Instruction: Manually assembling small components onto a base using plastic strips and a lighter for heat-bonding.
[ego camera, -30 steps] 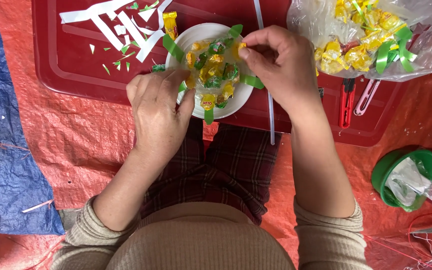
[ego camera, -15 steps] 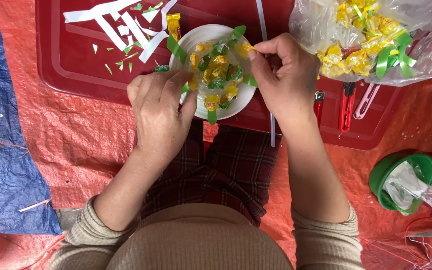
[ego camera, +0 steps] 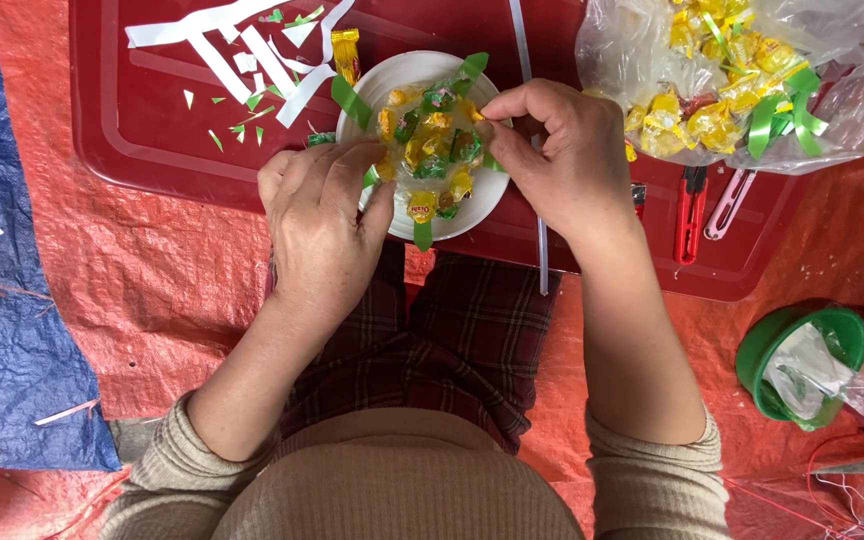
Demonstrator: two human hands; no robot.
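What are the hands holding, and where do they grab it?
The right hand pinches a green ribbon strip near its end at the white plate's rim. The left hand presses the plate's near edge; any grip is hidden.

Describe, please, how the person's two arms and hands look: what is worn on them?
Both hands, the left hand and the right hand, are bare, with no gloves; no rings or watch are visible. The forearms are uncovered. The ribbed beige knitted sleeves are pushed up toward the elbows, with the same sleeve on the right arm.
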